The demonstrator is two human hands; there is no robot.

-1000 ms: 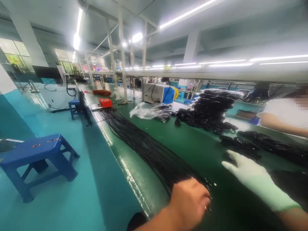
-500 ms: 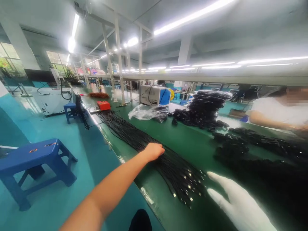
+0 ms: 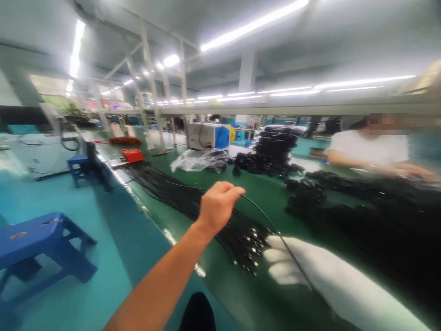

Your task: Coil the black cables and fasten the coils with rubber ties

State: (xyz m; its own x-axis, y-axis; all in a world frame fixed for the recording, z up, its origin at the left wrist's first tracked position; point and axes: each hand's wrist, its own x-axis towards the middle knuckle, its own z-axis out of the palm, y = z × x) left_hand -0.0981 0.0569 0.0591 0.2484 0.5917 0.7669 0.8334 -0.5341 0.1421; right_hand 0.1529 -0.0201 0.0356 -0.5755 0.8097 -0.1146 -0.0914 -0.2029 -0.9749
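My bare left hand pinches a single black cable between thumb and fingertips, lifted above the bench. That cable arcs to the right and runs across my white-gloved right hand. The gloved fingers are stretched out and slightly apart, beside the end of a long bundle of black cables. Small pale metallic connectors tip the cables there. Whether the glove touches the bundle I cannot tell. The bundle lies along the green bench top, its far end at a red box.
Clear plastic wrap lies beyond the bundle, before a grey and blue machine. Stacked black coiled cables stand at the back, more heaped right. A co-worker sits across. A blue stool stands left.
My left hand has risen from the bundle with one cable pinched in it. My right hand has moved left to the connector ends. The view has turned to the right.
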